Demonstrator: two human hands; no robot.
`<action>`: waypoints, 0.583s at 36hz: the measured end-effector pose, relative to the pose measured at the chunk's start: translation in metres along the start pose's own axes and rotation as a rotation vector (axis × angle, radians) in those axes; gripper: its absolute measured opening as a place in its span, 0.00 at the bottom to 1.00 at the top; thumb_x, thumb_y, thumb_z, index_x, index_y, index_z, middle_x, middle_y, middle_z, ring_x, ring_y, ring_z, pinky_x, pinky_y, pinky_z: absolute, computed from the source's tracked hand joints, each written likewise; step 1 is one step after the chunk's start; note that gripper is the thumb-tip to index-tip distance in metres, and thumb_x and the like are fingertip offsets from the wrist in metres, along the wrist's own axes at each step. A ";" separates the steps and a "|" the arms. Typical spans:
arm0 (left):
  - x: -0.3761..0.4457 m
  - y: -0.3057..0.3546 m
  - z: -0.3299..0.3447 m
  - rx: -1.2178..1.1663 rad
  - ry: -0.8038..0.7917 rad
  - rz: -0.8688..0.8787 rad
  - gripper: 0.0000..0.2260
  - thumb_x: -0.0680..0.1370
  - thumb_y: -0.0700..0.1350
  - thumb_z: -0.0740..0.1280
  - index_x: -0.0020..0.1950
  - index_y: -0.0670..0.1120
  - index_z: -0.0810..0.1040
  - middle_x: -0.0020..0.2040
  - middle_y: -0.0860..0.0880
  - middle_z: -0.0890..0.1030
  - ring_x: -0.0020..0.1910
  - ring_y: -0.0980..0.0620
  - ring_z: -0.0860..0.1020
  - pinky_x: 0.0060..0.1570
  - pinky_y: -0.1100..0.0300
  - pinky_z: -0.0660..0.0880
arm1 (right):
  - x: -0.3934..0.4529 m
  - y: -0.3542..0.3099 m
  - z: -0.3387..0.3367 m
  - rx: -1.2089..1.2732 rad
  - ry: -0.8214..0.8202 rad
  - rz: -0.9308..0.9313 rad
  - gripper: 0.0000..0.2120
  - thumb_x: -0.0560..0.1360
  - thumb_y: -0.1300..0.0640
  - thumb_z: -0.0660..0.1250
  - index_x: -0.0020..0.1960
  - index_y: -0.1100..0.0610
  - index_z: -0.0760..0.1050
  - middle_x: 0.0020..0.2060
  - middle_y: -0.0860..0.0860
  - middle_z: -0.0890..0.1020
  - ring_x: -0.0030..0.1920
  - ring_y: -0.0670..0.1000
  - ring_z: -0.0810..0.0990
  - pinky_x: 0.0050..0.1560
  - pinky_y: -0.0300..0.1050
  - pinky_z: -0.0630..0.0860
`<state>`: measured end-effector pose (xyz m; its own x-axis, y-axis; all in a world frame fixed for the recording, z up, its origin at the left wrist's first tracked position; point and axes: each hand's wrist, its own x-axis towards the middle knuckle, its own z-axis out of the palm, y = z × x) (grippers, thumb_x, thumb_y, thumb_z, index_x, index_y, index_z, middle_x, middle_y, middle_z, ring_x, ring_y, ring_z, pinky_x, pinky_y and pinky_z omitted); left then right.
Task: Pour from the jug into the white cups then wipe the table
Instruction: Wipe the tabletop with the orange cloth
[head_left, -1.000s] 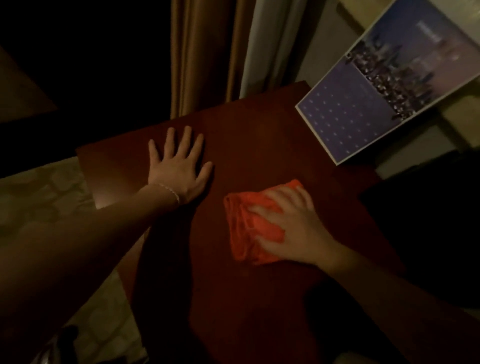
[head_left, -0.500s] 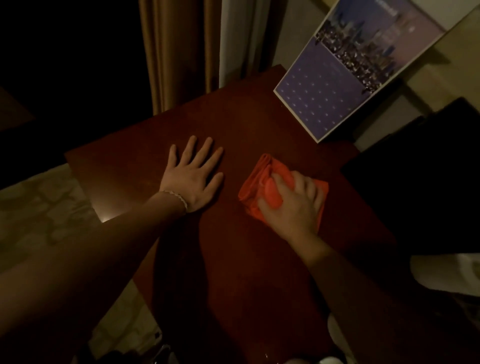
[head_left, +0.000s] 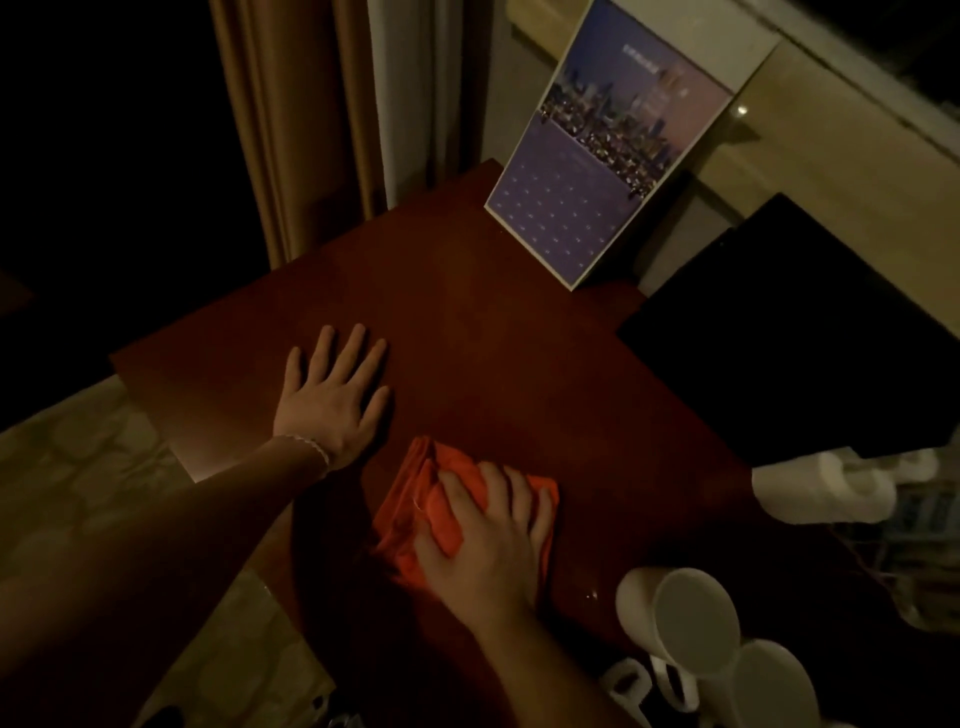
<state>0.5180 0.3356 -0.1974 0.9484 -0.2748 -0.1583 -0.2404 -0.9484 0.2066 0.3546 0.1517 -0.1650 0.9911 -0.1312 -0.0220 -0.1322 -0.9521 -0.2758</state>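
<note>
My right hand (head_left: 488, 540) presses flat on a folded orange cloth (head_left: 415, 514) on the dark red wooden table (head_left: 509, 364). My left hand (head_left: 335, 395) lies flat on the table just left of the cloth, fingers spread, holding nothing. Two white cups (head_left: 685, 618) (head_left: 769, 686) stand at the table's near right corner, close to my right wrist. The jug is not in view. A small wet glint (head_left: 589, 595) shows on the table between the cloth and the cups.
A framed calendar with a city picture (head_left: 613, 156) leans at the table's far edge. A black flat object (head_left: 795, 332) lies on the right side. White rolled items (head_left: 826, 488) sit beyond the right edge. Curtains (head_left: 311, 130) hang behind. Patterned floor lies to the left.
My right hand has slid the orange cloth back toward me across the table. The view has tilted down and right, bringing the white cups into sight. My left hand stays planted.
</note>
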 end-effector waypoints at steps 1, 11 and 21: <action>0.003 0.000 -0.001 0.010 0.001 0.005 0.32 0.81 0.66 0.39 0.85 0.58 0.48 0.86 0.52 0.45 0.84 0.44 0.40 0.79 0.37 0.41 | 0.009 0.003 0.000 -0.004 0.014 0.003 0.27 0.68 0.34 0.65 0.66 0.39 0.77 0.67 0.49 0.76 0.70 0.57 0.71 0.72 0.68 0.57; 0.035 0.010 -0.001 0.026 0.026 0.020 0.31 0.81 0.69 0.40 0.84 0.62 0.46 0.85 0.55 0.44 0.83 0.45 0.38 0.76 0.30 0.37 | 0.128 0.071 -0.022 -0.049 0.057 0.060 0.28 0.68 0.33 0.59 0.67 0.37 0.75 0.66 0.49 0.74 0.69 0.56 0.69 0.73 0.64 0.57; 0.034 0.011 -0.003 0.047 0.039 0.012 0.32 0.80 0.71 0.40 0.83 0.64 0.45 0.85 0.55 0.44 0.84 0.45 0.39 0.76 0.30 0.39 | 0.162 0.084 -0.024 -0.022 0.098 0.294 0.27 0.71 0.34 0.63 0.69 0.37 0.73 0.70 0.49 0.70 0.73 0.57 0.63 0.74 0.64 0.50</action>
<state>0.5478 0.3160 -0.1979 0.9524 -0.2811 -0.1182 -0.2607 -0.9516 0.1625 0.5040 0.0438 -0.1685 0.9043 -0.4269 -0.0047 -0.4143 -0.8749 -0.2506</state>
